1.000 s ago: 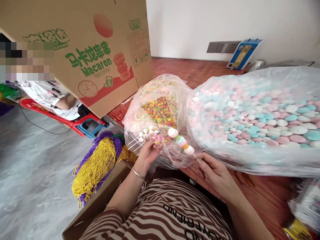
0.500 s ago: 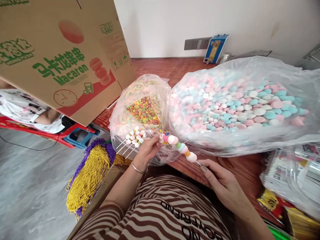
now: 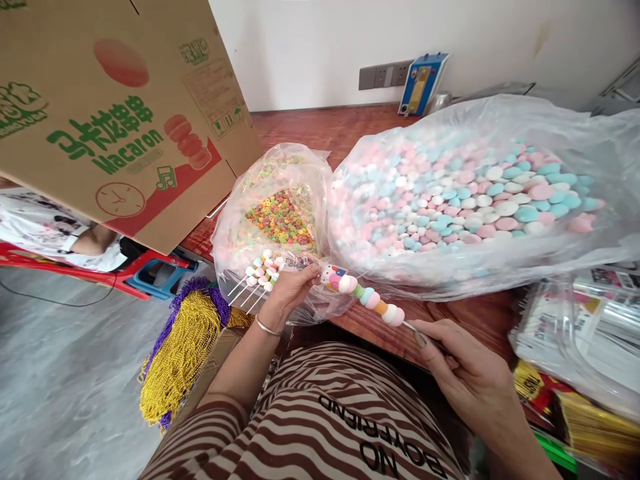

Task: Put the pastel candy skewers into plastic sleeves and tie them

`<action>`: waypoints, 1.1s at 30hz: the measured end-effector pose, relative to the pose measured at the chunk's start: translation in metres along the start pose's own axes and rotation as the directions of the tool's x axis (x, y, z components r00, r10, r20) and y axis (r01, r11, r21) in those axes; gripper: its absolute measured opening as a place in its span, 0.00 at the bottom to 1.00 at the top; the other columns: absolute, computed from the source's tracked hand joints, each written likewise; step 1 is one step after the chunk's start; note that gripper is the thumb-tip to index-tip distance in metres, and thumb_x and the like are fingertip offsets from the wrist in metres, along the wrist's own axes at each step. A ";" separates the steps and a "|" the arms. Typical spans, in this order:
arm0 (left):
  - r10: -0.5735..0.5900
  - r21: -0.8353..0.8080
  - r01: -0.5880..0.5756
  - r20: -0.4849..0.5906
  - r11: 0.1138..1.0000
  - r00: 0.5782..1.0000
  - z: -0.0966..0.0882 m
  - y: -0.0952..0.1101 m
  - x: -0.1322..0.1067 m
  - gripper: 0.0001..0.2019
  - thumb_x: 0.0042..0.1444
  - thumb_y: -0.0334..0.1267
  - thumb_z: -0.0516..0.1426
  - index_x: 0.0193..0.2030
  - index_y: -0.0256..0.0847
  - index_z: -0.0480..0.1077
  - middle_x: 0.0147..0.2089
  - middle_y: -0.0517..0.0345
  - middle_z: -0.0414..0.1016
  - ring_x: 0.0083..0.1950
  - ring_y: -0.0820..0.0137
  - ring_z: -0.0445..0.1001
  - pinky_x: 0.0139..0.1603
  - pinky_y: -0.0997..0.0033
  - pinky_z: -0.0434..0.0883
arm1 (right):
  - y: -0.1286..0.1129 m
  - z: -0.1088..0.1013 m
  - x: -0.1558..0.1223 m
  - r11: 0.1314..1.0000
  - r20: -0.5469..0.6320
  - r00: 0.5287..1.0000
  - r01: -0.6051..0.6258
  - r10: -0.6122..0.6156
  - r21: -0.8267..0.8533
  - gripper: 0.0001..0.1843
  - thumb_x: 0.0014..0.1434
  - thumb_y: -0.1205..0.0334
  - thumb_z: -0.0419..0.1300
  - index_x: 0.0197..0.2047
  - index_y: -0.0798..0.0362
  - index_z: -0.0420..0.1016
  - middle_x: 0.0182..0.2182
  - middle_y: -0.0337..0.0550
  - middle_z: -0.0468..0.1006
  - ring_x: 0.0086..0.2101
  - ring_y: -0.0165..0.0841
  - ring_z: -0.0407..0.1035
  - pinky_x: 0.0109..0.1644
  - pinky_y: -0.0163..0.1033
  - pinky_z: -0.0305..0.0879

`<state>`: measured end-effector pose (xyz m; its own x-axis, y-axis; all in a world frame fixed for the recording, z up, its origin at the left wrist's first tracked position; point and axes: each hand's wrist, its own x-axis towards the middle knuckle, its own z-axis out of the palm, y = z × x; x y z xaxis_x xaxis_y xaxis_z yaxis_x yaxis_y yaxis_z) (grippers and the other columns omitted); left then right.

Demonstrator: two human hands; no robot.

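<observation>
1. While the right hand (image 3: 465,380) is pinching its bare lower end between thumb and forefinger, the thin white stick threaded with pink, white, blue and orange candy pieces (image 3: 369,299) is lying slanted over the near edge of the reddish wooden table (image 3: 320,127).
2. The left hand (image 3: 290,290) is gripping a fan of finished candy sticks (image 3: 261,268), and its fingertips are pressing a small pink cartoon-figure candy (image 3: 331,274) against the stick's upper tip.
3. A second ago that figure was sitting apart from the tip. Now it is touching the top piece, so the stick is looking full, as far as I can judge. The stick has also come lower and nearer the body.
4. Behind it, a clear plastic bag of multi-coloured rings (image 3: 280,217) is leaning against a larger clear bag of pastel discs (image 3: 475,193). A printed cardboard box (image 3: 125,127) and gold and purple bead strings (image 3: 185,347) are sitting to the left.
5. The fingertips are hiding whether the figure is actually pierced. The frame is cutting off the shiny packets (image 3: 575,320) on the right.
</observation>
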<state>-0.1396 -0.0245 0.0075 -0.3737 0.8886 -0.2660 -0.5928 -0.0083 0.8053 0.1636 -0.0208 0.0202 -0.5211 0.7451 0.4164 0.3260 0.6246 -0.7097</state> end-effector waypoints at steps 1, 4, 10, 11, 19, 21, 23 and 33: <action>-0.003 0.009 0.003 0.009 1.000 1.000 0.002 0.001 -0.001 0.21 0.28 0.37 0.79 0.23 0.34 0.73 0.20 0.63 0.70 0.22 0.79 0.66 0.24 0.77 0.64 | -0.001 -0.001 -0.001 1.000 -0.020 1.000 -0.008 0.008 -0.012 0.12 0.68 0.65 0.58 0.52 0.45 0.76 0.40 0.42 0.81 0.38 0.34 0.77 0.42 0.36 0.72; -0.009 0.045 0.007 0.035 0.999 0.999 0.011 0.002 -0.003 0.23 0.27 0.39 0.79 0.25 0.34 0.74 0.22 0.64 0.71 0.23 0.79 0.66 0.24 0.77 0.63 | -0.001 -0.002 -0.004 0.999 -0.078 0.997 -0.023 0.020 -0.039 0.10 0.68 0.66 0.58 0.50 0.45 0.76 0.38 0.41 0.81 0.36 0.33 0.76 0.41 0.36 0.72; 0.016 0.123 -0.024 0.066 0.992 0.998 0.023 -0.004 -0.002 0.22 0.31 0.42 0.78 0.23 0.36 0.72 0.22 0.65 0.69 0.24 0.78 0.65 0.25 0.76 0.62 | 0.001 -0.002 -0.009 0.998 -0.165 0.986 -0.046 0.037 -0.046 0.10 0.67 0.67 0.59 0.48 0.46 0.77 0.38 0.42 0.82 0.36 0.34 0.77 0.39 0.38 0.72; 0.018 0.127 -0.027 0.072 0.992 0.997 0.024 -0.006 -0.002 0.21 0.32 0.42 0.78 0.23 0.36 0.72 0.22 0.64 0.69 0.24 0.78 0.64 0.25 0.76 0.61 | 0.001 -0.002 -0.011 0.998 -0.177 0.983 -0.053 0.045 -0.044 0.10 0.67 0.68 0.59 0.48 0.46 0.77 0.38 0.42 0.82 0.36 0.35 0.77 0.39 0.38 0.72; -0.047 0.022 0.045 0.091 0.999 0.995 0.046 -0.024 -0.007 0.18 0.36 0.37 0.77 0.32 0.35 0.77 0.30 0.59 0.79 0.31 0.73 0.76 0.35 0.73 0.74 | 0.000 0.002 -0.020 0.992 -0.277 0.960 -0.077 0.047 -0.097 0.10 0.66 0.69 0.60 0.47 0.47 0.77 0.37 0.43 0.82 0.35 0.34 0.77 0.35 0.37 0.72; -0.103 -0.026 0.108 0.150 0.994 0.983 0.056 -0.028 -0.011 0.17 0.41 0.36 0.75 0.37 0.33 0.78 0.36 0.52 0.82 0.37 0.68 0.80 0.42 0.68 0.77 | 0.000 0.005 -0.022 0.990 -0.293 0.956 -0.071 0.033 -0.119 0.10 0.66 0.70 0.60 0.47 0.47 0.77 0.36 0.43 0.81 0.35 0.34 0.77 0.36 0.38 0.73; -0.155 -0.076 0.172 0.194 0.982 0.969 0.066 -0.031 -0.015 0.15 0.45 0.36 0.74 0.38 0.33 0.78 0.40 0.48 0.83 0.41 0.64 0.82 0.45 0.66 0.78 | 0.000 0.008 -0.024 0.987 -0.313 0.950 -0.072 0.024 -0.141 0.10 0.66 0.70 0.60 0.47 0.47 0.77 0.36 0.43 0.81 0.35 0.34 0.77 0.38 0.39 0.73; -0.145 -0.294 0.198 0.191 0.935 0.971 0.100 -0.042 -0.022 0.15 0.54 0.35 0.70 0.47 0.38 0.75 0.32 0.63 0.73 0.36 0.74 0.77 0.51 0.64 0.79 | 0.007 0.037 -0.034 0.903 -0.356 0.930 -0.069 -0.096 -0.424 0.09 0.67 0.68 0.59 0.49 0.51 0.77 0.26 0.40 0.78 0.24 0.31 0.72 0.30 0.37 0.64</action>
<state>-0.0349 0.0019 0.0331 -0.1403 0.9516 -0.2736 -0.8378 0.0331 0.5450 0.1542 -0.0508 -0.0197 -0.2352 0.7156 0.6577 0.6645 0.6122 -0.4285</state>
